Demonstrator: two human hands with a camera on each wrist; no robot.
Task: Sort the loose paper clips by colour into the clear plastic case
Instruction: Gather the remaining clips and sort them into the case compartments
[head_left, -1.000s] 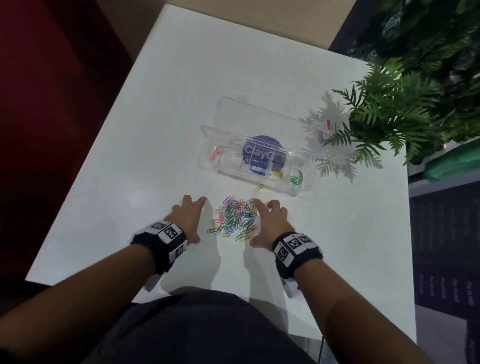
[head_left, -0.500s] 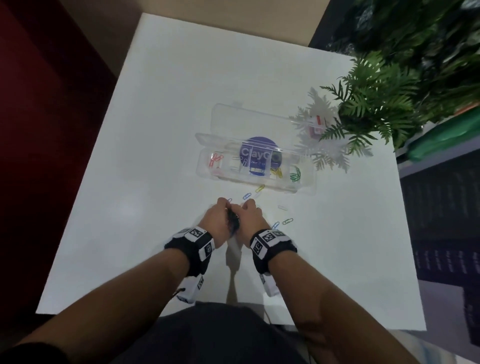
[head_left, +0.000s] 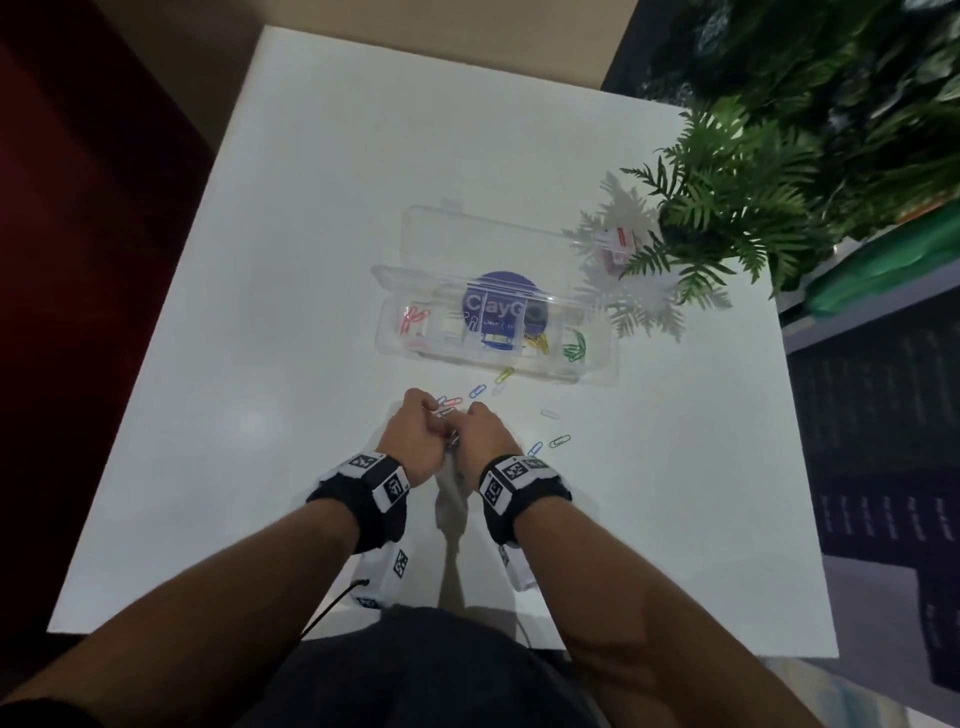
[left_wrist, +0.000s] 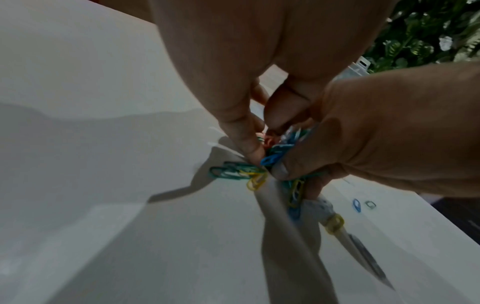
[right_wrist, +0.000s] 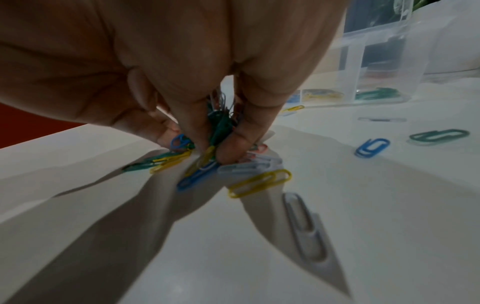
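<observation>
Hands are staying pressed together as half a second ago: left hand (head_left: 420, 439) and right hand (head_left: 480, 434) are clutching the paper clips (left_wrist: 279, 150), bunched on the table (head_left: 260, 364) near the clear case (head_left: 493, 358).

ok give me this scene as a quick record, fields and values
left hand: grips clip bunch
right hand: grips same bunch
case: open, on table
sorted: red at its left end, yellow, green at its right end
stray clips: blue, yellow, green
plant: far right
</observation>
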